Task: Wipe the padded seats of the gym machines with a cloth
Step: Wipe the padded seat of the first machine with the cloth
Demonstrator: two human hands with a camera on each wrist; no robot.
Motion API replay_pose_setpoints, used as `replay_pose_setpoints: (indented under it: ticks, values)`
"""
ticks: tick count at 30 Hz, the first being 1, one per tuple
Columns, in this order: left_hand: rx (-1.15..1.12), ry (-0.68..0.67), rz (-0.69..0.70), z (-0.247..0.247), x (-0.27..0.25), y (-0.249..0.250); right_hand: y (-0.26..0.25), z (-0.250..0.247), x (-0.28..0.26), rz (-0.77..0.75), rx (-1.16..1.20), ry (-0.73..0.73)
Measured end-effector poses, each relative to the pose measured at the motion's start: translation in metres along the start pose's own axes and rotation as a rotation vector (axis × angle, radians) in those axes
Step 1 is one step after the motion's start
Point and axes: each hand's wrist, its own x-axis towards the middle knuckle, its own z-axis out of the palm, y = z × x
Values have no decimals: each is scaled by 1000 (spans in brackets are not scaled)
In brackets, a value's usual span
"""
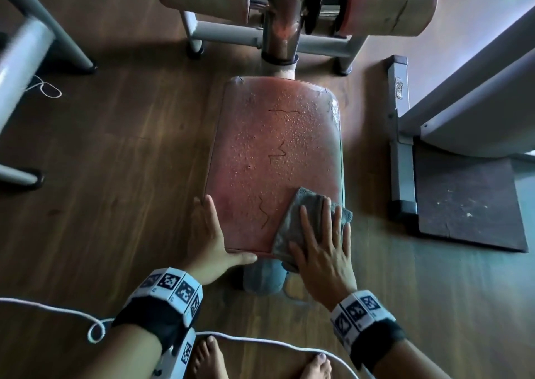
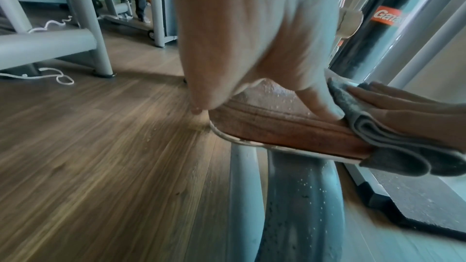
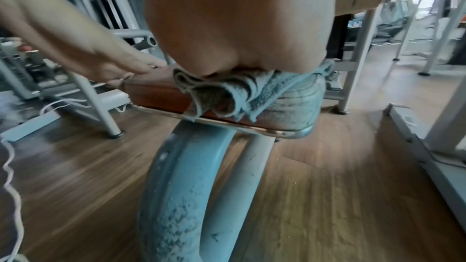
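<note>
A worn red padded seat [image 1: 269, 152] speckled with droplets stands on a pale blue post [image 3: 174, 196] in front of me. My right hand [image 1: 321, 248] lies flat with straight fingers on a folded grey cloth [image 1: 295, 219], pressing it onto the seat's near right corner; the cloth [image 3: 227, 93] hangs over the front edge. My left hand [image 1: 214, 234] rests open against the seat's near left corner, fingers along the side and thumb along the front edge [image 2: 290, 127].
Two padded rollers [image 1: 390, 11] and a chrome tube [image 1: 285, 22] stand beyond the seat. Grey machine frames [image 1: 37, 45] flank the left, another frame and a dark mat [image 1: 463, 205] the right. A white cord [image 1: 260, 341] crosses the wooden floor by my bare feet.
</note>
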Motion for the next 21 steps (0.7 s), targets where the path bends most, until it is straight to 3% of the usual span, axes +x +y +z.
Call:
replay_pose_setpoints:
  ticks: [6,12,18,21]
  values:
    - [75,47,-21,7,4,0,-2,-4,36,-82,64,-22]
    - [141,80,-37,7,7,-1,16,-19,100,-158,-40,-10]
    - [56,45,1,8,8,-5,16,-10,41,-325,-107,-75]
    - [52,31,36,8,9,-7,29,-15,42,-401,-101,-91]
